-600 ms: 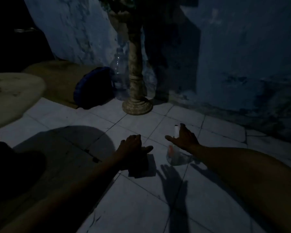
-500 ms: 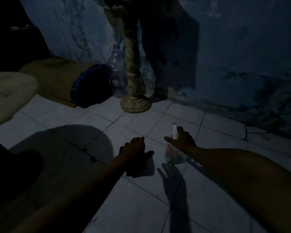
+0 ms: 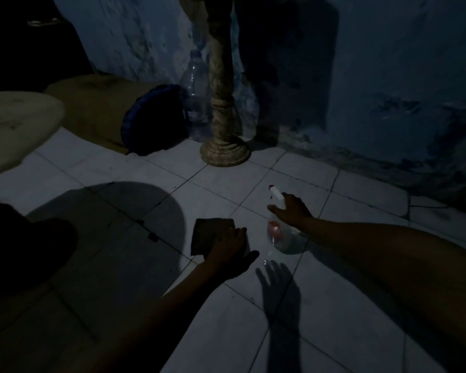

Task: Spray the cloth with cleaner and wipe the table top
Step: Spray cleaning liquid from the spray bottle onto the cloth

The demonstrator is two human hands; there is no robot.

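Right hand [image 3: 293, 208] wraps the spray bottle [image 3: 279, 232] at its white trigger head, centre frame on the floor tiles [image 3: 334, 332]. Left hand [image 3: 230, 255] lies flat, fingers spread, on the dark cloth [image 3: 210, 235] beside it. Spraying comes next: nozzle must swing left onto the cloth.

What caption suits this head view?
Left hand on cloth, right hand gripping spray bottle on tiled floor.

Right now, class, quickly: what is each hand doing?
Left hand: laid flat on the dark cloth on the tiled floor, fingers spread, not closed on it.
Right hand: closed around the spray bottle at its neck.
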